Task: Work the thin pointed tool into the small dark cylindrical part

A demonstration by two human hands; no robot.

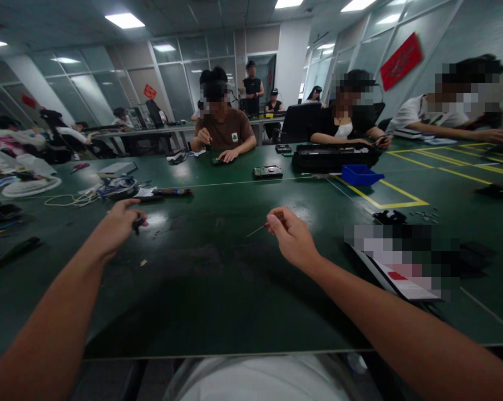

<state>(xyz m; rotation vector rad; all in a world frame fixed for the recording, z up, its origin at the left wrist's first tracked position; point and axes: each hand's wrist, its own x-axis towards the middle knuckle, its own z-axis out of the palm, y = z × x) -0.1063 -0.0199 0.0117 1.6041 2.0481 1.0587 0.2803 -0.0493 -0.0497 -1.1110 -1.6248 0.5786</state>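
My right hand (pixel 291 236) is closed round a small red-handled screwdriver (pixel 257 229), its thin shaft pointing left and slightly down above the green table (pixel 218 301). Farther left, my left hand (pixel 117 225) has its index finger stretched forward and its other fingers curled around a small black object (pixel 138 223), too small to name. Just beyond that hand lies a dark pen-like tool (pixel 172 191) with a red and blue end. A hard drive with a green circuit board (pixel 268 172) rests on the table beyond my right hand.
At the right are a blue bin (pixel 361 175), small scattered screws (pixel 427 215) and a partly blurred tablet or booklet (pixel 410 281). A long black case (pixel 337 158) lies farther back. Cables (pixel 118 188) and a white fan (pixel 32 186) are at left. People sit across the table.
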